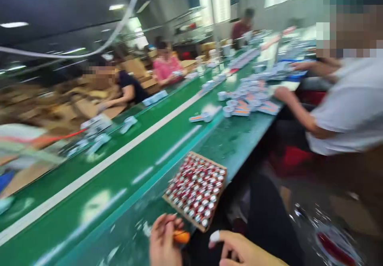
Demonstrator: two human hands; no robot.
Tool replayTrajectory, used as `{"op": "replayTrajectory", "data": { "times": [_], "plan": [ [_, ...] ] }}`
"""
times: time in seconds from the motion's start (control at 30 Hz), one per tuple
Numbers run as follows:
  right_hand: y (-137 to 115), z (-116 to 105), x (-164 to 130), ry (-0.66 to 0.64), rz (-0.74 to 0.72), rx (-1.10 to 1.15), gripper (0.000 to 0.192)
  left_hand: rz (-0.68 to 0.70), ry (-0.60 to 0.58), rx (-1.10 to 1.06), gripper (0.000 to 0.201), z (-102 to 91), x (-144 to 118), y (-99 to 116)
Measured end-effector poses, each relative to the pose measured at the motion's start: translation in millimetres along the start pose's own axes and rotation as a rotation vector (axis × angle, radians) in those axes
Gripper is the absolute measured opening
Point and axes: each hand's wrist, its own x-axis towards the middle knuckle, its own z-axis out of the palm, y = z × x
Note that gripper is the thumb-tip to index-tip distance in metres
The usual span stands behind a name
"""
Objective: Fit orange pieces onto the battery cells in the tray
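Observation:
My left hand (165, 242) is at the bottom centre, its fingers curled around a small orange object (181, 236) whose kind is too blurred to tell. To its right is my right hand (239, 249), index finger stretched out and the others partly bent, with nothing visible in it. A white cover (214, 237) wraps that index fingertip. Just beyond both hands, a shallow cardboard tray (183, 215) lies at the table edge, filled with rows of small red cylinders with silvery tops (197, 186).
A green conveyor belt (143, 154) with a white stripe runs diagonally past the table. Pale blue-white handled items (245, 96) are heaped farther along. A co-worker in a white shirt (353, 102) sits at right; others work across the belt. Plastic bags (335, 238) lie lower right.

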Motion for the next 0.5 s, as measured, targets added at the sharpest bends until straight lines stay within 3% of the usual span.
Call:
{"op": "replayTrajectory", "data": {
  "times": [0.1, 0.2, 0.27, 0.33, 0.4, 0.5],
  "plan": [
    [-20.9, 16.0, -7.9, -0.104, 0.003, 0.114, 0.089, -0.018, -0.314, -0.243, 0.036, -21.2, -40.1, -18.0],
    [-47.0, 31.0, -8.6, -0.119, 0.005, 0.223, 0.079, 0.118, -0.681, -0.417, 0.012, -18.7, -69.5, -20.7],
    [-60.0, 36.6, -7.6, -0.137, 0.009, 0.216, 0.067, 0.202, -0.834, -0.556, 0.011, -18.1, -73.4, -13.3],
    [-65.6, 33.0, -8.4, -0.191, 0.01, 0.106, 0.061, 0.277, -0.885, -0.587, 0.02, -23.9, -62.2, -4.4],
    [-66.2, 16.9, -11.7, -0.126, 0.018, -0.052, 0.064, 0.316, -0.834, -0.418, 0.024, -36.5, -40.3, -0.6],
    [-71.0, -26.6, -7.8, 0.262, -0.091, -0.388, 0.063, 0.318, -0.581, -0.031, 0.024, -65.3, -9.8, -11.7]
  ]
}}
